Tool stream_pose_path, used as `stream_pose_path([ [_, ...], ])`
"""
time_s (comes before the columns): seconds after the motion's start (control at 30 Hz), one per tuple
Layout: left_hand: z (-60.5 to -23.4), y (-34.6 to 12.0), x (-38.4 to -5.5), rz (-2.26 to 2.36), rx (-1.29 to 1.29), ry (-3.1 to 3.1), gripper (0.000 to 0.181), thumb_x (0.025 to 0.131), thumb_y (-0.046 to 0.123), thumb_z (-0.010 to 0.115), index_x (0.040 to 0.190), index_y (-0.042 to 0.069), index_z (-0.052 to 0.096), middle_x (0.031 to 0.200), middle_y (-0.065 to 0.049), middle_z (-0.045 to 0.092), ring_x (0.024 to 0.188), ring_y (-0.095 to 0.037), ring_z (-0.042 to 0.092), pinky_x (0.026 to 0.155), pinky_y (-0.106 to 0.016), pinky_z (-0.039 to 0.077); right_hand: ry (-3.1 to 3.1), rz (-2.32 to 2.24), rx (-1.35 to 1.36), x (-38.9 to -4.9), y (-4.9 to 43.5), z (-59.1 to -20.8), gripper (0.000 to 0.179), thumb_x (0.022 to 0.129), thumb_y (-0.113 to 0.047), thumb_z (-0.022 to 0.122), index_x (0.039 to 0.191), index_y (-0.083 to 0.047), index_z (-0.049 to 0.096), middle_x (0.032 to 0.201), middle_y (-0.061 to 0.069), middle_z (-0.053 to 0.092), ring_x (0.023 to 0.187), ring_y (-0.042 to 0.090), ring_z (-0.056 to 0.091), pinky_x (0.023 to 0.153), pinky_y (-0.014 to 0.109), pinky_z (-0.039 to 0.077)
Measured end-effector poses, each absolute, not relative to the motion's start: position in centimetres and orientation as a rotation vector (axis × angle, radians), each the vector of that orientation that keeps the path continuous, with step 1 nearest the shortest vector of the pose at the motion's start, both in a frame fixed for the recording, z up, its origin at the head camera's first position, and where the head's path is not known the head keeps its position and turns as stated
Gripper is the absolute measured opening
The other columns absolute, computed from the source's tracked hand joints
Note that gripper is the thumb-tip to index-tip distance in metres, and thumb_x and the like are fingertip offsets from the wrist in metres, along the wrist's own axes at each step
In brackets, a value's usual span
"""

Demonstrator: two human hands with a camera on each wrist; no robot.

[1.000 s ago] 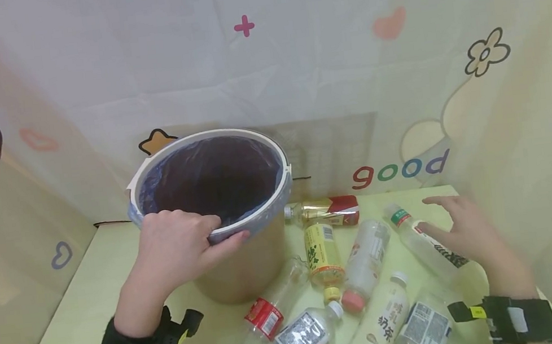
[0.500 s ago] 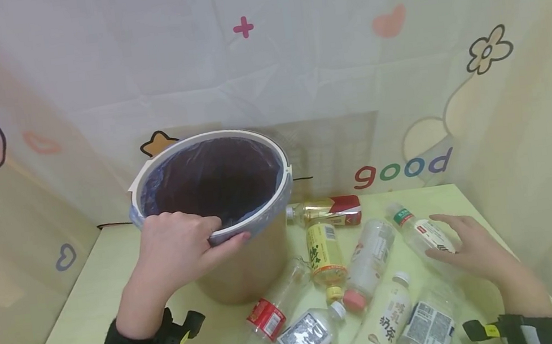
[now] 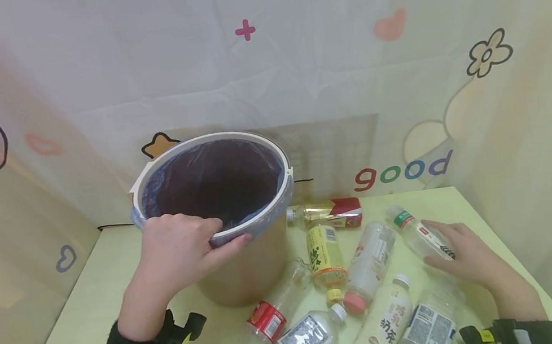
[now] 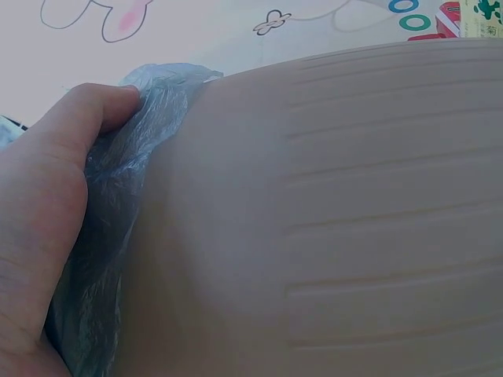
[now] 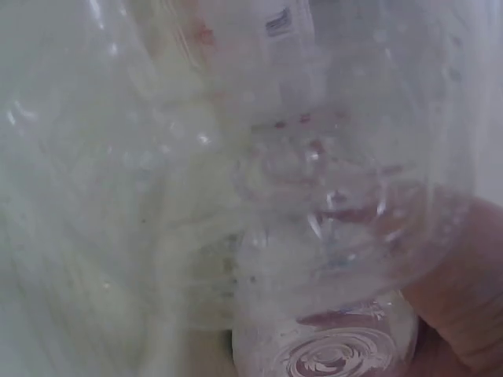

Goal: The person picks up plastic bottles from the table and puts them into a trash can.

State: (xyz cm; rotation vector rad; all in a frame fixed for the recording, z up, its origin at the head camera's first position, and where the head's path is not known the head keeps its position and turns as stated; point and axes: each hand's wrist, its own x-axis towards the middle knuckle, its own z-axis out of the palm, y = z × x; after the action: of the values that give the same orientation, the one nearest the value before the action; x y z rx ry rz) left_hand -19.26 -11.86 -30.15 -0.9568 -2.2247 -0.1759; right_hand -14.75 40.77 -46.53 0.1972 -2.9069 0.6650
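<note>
My left hand [image 3: 178,254] grips the near rim of a trash can [image 3: 247,274], thumb outside and fingers over the edge. A bluish plastic liner [image 4: 118,181] folds over that rim; the hidden fingertips are inside. At the right, my right hand [image 3: 469,252] holds a clear plastic bottle [image 3: 416,235] with a green neck band, thumb and fingers on opposite sides. The bottle lies on the table, its neck pointing away to the left. In the right wrist view, a round bottle base [image 5: 326,353] shows beside a finger, blurred behind other clear plastic.
Several bottles lie between the hands: a red-labelled one [image 3: 267,320], a silver-labelled one [image 3: 302,339], a yellow-labelled one [image 3: 325,251], a pink-capped one [image 3: 368,263], a cream one [image 3: 385,318], a grey-labelled one [image 3: 429,327] and a gold-and-red one [image 3: 332,214]. A printed curtain [image 3: 316,76] stands behind.
My right hand has moved down, then in to the left around the green-banded bottle, which has turned so its label faces differently. The left hand stays on the rim.
</note>
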Motion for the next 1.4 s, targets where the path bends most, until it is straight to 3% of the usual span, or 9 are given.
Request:
stream_pose_path([
  [1.07, -30.3, -11.8, -19.3, -0.183, -0.958, -2.222, 0.058, 0.084, 0.064, 0.057, 0.053, 0.023, 0.030, 0.049, 0.010, 0.020, 0.042, -0.010, 0.017, 0.041, -0.029, 0.013, -2.930, 0.651, 0.197, -14.7, 41.8, -46.6, 0.073, 0.088, -0.039, 0.071, 0.146, -0.009, 0.039, 0.118, 0.027, 0.052, 0.096, 0.033, 0.051, 0.072, 0.047, 0.042],
  [1.4, -30.1, -11.9, -19.2, -0.189, -0.957, -2.251, 0.057, 0.084, 0.063, 0.057, 0.052, 0.023, 0.032, 0.048, 0.009, 0.022, 0.041, -0.010, 0.020, 0.041, -0.029, 0.015, -2.846, 0.612, 0.196, -14.2, 42.3, -45.5, 0.072, 0.087, -0.035, 0.073, 0.145, -0.008, 0.041, 0.115, 0.025, 0.055, 0.101, 0.036, 0.049, 0.076, 0.052, 0.039],
])
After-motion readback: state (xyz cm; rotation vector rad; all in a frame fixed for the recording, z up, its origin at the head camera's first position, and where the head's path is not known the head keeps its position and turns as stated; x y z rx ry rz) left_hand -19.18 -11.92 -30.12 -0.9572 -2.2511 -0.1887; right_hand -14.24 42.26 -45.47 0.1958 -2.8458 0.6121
